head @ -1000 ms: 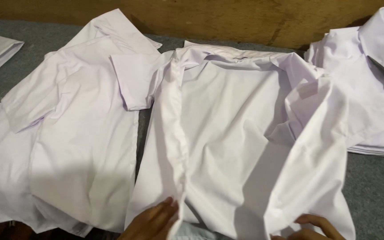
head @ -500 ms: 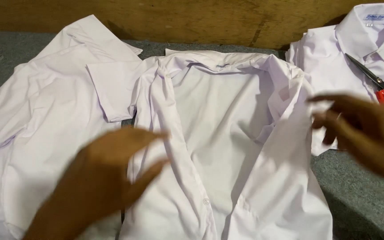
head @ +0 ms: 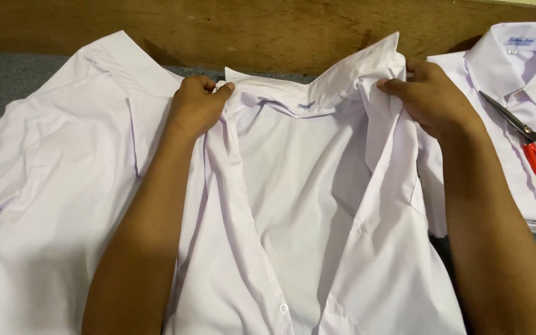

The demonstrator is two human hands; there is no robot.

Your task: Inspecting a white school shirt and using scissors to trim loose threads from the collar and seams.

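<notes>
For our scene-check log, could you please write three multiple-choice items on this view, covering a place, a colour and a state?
1. Where do the scissors lie?
A. on the folded shirt stack at right
B. on the wooden board
C. in a hand

2. What colour are the scissor handles?
A. blue
B. red
C. black

3. How is the middle shirt?
A. buttoned shut
B. rolled up
C. open at the front

Answers: 1 A, they rest on the stack; 2 B, red loops; 3 C, left hand and right hand grip its collar, front spread.
</notes>
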